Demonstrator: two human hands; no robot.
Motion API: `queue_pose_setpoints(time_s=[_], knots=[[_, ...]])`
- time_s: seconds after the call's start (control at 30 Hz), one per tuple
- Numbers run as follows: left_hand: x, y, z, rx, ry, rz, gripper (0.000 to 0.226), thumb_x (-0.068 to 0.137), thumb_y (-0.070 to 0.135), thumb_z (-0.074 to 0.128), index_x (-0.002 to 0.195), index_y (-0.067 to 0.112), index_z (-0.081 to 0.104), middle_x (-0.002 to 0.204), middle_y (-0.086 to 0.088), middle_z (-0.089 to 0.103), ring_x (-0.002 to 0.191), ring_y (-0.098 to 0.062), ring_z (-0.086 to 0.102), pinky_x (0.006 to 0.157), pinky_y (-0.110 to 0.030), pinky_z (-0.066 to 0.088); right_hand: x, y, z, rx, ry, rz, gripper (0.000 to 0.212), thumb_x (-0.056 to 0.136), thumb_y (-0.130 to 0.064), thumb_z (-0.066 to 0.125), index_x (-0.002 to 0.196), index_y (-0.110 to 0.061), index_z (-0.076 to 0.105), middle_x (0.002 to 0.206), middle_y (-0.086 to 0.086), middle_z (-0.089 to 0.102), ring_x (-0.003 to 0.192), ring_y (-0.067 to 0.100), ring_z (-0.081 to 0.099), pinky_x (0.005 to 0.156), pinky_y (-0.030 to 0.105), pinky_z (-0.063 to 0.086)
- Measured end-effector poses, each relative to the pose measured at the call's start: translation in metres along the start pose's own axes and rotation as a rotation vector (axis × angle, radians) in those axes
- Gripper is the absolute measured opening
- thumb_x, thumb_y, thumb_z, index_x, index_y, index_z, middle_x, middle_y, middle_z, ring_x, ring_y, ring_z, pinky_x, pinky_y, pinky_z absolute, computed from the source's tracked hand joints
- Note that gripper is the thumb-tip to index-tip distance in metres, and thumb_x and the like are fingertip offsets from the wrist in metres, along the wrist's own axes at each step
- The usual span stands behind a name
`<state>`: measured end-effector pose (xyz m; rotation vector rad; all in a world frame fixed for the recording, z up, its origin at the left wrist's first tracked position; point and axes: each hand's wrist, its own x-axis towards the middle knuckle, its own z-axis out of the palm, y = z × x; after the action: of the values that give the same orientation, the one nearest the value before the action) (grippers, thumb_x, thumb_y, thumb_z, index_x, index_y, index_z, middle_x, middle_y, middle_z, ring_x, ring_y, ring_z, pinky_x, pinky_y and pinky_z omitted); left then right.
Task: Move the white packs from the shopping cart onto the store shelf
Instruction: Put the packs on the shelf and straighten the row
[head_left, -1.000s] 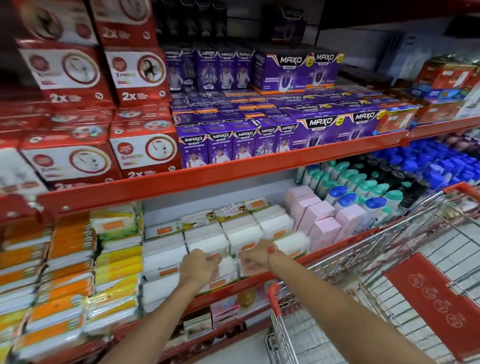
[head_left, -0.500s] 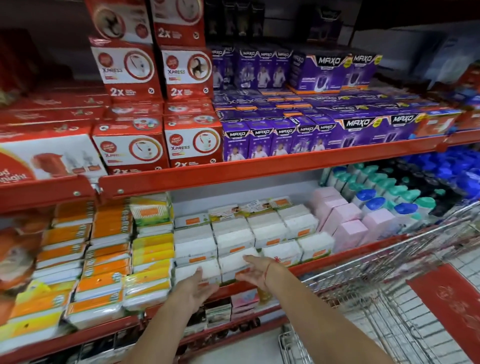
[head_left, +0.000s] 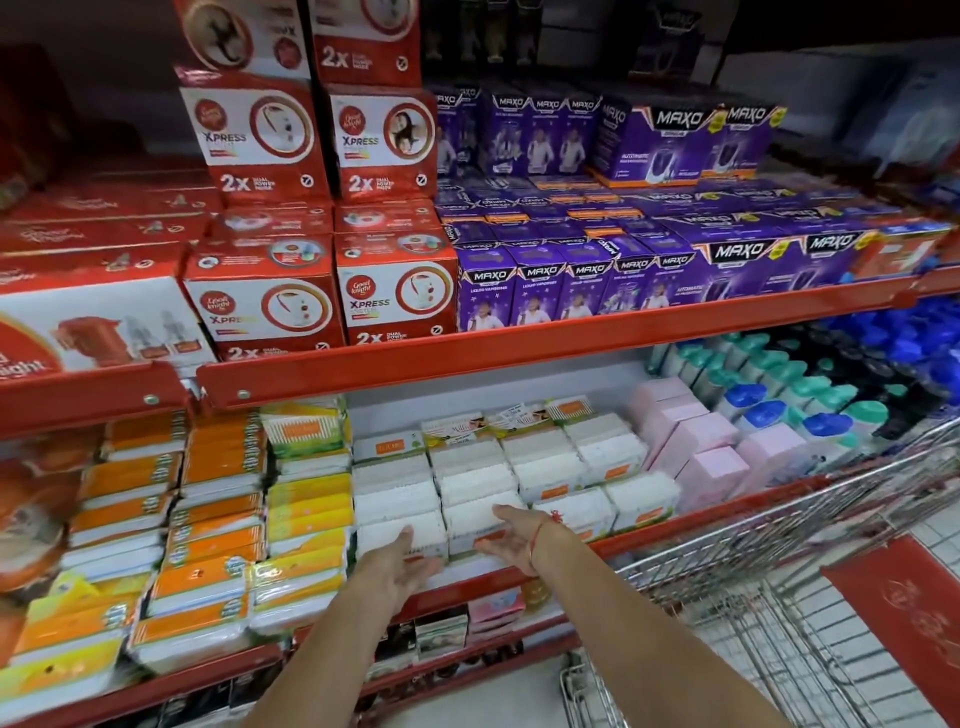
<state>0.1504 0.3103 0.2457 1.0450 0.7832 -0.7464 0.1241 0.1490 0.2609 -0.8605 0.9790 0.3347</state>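
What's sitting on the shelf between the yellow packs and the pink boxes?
In the head view, the white packs fill that stretch between the yellow packs and pink boxes, stacked in rows.

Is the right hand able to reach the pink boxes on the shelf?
Probably yes. The open right hand is empty, and the pink cardboard boxes stand at the shelf front just beyond the white packs, nothing blocking.

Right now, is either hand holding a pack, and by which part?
Nothing is held. The left hand and right hand are open, just in front of the white packs on the shelf.
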Motion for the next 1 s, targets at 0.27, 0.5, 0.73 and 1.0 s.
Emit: queue_pose_setpoints(time_s=[0.27,0.5,0.73,1.0], knots=[[-0.001,-0.018,0.014,0.094,-0.122,-0.036,0.064,0.087,0.026,0.064,0.132,-0.013,0.041,0.136,-0.031,0.048,0.106,-0.037,0.062,0.099,-0.036,0.05,-0.007,0.0,-0.018,-0.144,-0.026,-0.017,0.056,0.092,-0.018,0.06,0.138,0.004,0.037,0.15,0.025,0.033,0.124,0.038,0.053,0.108,0.036,0.044],[-0.005,-0.06,0.07,0.219,-0.191,-0.09,0.062,0.096,0.025,0.052,0.138,-0.015,0.031,0.139,-0.031,0.043,0.12,-0.037,0.054,0.087,-0.028,0.054,-0.012,-0.013,-0.083,-0.152,-0.011,-0.011,0.064,0.088,-0.018,0.066,0.139,0.006,0.036,0.149,0.029,0.031,0.121,0.04,0.055,0.076,0.037,0.06],[-0.006,-0.099,0.141,0.172,-0.191,-0.024,0.062,0.092,0.022,0.058,0.138,-0.011,0.033,0.135,-0.038,0.044,0.124,-0.043,0.05,0.104,-0.044,0.044,0.011,-0.06,-0.17,-0.209,0.218,-0.184,0.052,0.098,-0.021,0.05,0.139,0.006,0.035,0.119,0.022,0.056,0.101,0.032,0.062,0.034,0.019,0.052],[0.007,-0.11,0.178,-0.027,-0.098,-0.003,0.054,0.095,0.02,0.053,0.14,-0.004,0.034,0.138,-0.037,0.041,0.124,-0.043,0.05,0.102,-0.044,0.045,0.031,-0.095,-0.191,-0.178,0.26,-0.176,0.045,0.095,-0.022,0.057,0.131,0.002,0.044,0.131,0.028,0.053,0.114,0.04,0.059,0.06,0.039,0.058]])
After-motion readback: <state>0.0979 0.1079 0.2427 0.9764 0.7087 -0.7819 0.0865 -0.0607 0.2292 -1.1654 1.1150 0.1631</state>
